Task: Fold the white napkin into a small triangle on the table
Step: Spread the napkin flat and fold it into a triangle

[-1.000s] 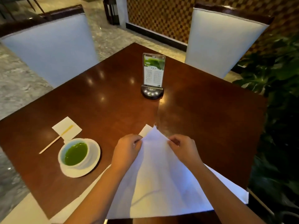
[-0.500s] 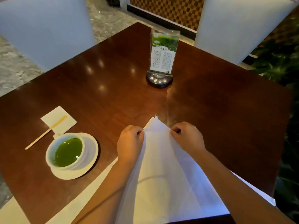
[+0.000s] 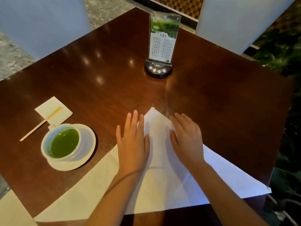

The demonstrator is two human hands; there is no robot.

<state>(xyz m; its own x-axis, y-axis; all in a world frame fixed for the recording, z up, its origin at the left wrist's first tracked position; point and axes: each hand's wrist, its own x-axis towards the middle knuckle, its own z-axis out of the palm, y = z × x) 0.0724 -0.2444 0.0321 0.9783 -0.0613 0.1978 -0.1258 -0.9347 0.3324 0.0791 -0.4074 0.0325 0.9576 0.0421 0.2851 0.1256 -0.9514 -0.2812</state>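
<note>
The white napkin (image 3: 159,176) lies flat on the dark wooden table (image 3: 97,88), folded into a large triangle with its apex pointing away from me. My left hand (image 3: 132,142) rests palm down on the napkin's left slope, fingers spread and partly on the wood. My right hand (image 3: 185,137) lies flat on the right slope, slightly blurred. Neither hand grips the cloth. The napkin's near edge hangs by the table's front edge, and my forearms cover part of it.
A white cup of green liquid (image 3: 62,142) on a saucer (image 3: 88,149) stands left of the napkin. Behind it lie a small paper square (image 3: 53,110) and a wooden stirrer (image 3: 35,128). A menu stand (image 3: 163,39) on a black button base sits farther back. Two white chairs (image 3: 40,23) flank the table.
Both hands have let go of the pinched napkin edges near the apex and now lie flat and open on the cloth. The top layer has dropped flat. The camera has moved closer.
</note>
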